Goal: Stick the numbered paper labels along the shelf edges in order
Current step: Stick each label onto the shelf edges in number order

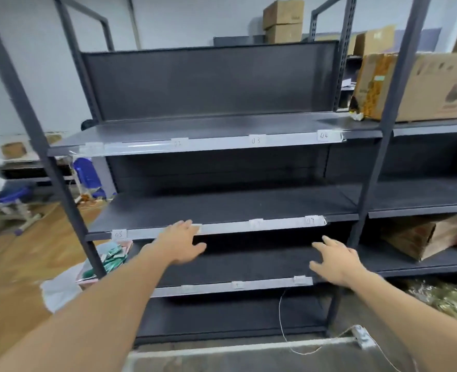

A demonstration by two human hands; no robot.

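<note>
Numbered labels [324, 135] line all three shelf edges, so labelling looks nearly done. The left hand [181, 244], fingers straight, touches the middle shelf edge [275, 225]; the right hand [339, 264] hovers relaxed, holding nothing.

Leftmost top label [91, 148] blurred; number seemingly unreadable.

The dark grey metal shelving [208, 127] has three tiers. White front-edge strips carry label 03 [256, 140] and label 04 [324, 135] on the top tier and label 05 [118, 234] on the middle tier. A cardboard box [423, 87] stands on the adjoining bay.
</note>
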